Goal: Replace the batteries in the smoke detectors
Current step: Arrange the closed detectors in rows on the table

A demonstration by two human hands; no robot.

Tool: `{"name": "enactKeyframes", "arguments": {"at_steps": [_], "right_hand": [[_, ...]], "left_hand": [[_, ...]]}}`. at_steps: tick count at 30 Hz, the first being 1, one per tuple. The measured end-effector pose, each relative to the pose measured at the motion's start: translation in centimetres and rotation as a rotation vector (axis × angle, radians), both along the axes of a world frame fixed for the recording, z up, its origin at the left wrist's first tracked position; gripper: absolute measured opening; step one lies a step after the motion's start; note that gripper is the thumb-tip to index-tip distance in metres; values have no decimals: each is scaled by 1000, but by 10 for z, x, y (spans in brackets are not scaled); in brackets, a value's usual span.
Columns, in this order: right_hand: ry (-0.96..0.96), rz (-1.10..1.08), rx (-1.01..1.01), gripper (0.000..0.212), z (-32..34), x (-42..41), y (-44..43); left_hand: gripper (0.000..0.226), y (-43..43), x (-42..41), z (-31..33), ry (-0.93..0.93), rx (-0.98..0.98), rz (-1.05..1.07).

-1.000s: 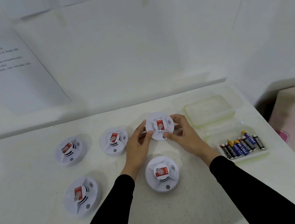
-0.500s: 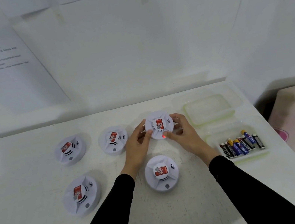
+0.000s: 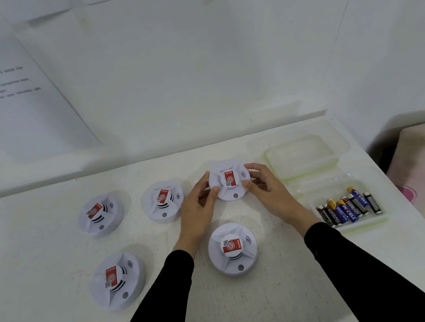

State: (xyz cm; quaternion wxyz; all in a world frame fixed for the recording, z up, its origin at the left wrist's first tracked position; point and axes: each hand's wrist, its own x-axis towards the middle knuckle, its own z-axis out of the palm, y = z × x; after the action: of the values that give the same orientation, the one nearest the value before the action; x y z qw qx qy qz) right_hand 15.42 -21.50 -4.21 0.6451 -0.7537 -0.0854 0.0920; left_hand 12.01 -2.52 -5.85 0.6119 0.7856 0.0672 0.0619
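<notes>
Head view: the red light went out, and both hands stayed on the detector.
The left hand [image 3: 200, 211] and right hand [image 3: 268, 193] gripped the smoke detector [image 3: 231, 183] by its rim, face up at the right end of the back row. Its indicator, red half a second before, showed grey, so a test had probably just ended. The batteries [image 3: 347, 208] lay untouched in their tray [image 3: 364, 224] to the right.

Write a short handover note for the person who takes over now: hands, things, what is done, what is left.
Left hand and right hand both grip one detector, back row, closed.
Four other detectors lie closed on the table.
Batteries lie in the tray on the right.
Done: cannot tell which detectors have new batteries.
To do: open the held detector, swap its batteries, check the others.
</notes>
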Motion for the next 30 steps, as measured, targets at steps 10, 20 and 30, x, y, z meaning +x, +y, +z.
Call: {"name": "enactKeyframes", "arguments": {"at_steps": [10, 20, 30], "right_hand": [[0, -31, -13, 30, -5, -1, 2], [-6, -33, -29, 31, -5, -1, 1], [-13, -35, -33, 31, -5, -1, 1]], "left_hand": [[47, -1, 0, 1, 10, -2, 3], [48, 0, 0, -1, 18, -1, 3], [48, -1, -1, 3, 17, 7, 3]]}}
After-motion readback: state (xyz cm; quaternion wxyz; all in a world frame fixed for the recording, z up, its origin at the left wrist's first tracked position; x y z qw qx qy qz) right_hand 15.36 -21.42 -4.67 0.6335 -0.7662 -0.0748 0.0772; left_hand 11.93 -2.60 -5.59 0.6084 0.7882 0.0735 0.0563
